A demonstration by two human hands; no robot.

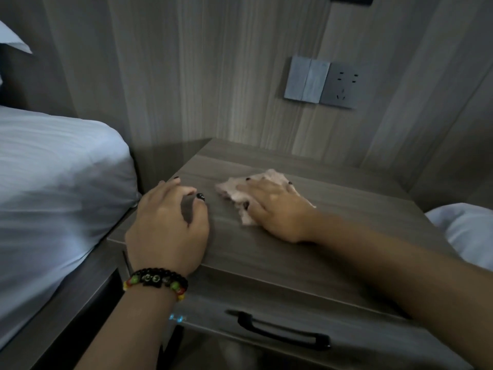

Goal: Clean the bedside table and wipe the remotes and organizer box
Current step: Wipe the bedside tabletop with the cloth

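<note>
Cleaning was under way at the bedside table (pixel 266 249), a grey wood-grain unit standing between the bed (pixel 53 182) on my left and white bedding (pixel 469 231) on my right. My right hand (pixel 274 206) lay flat, fingers spread, pressing a pale pink cloth (pixel 240 192) onto the middle of the tabletop. My left hand (pixel 170 222) (a beaded bracelet (pixel 156 283) at the wrist) rested on the table's near left part, fingers loosely bent and holding nothing. A black drawer handle (pixel 280 329) ran across the front below. Wall switches and a socket (pixel 324 81) sat on the panelling behind.
</note>
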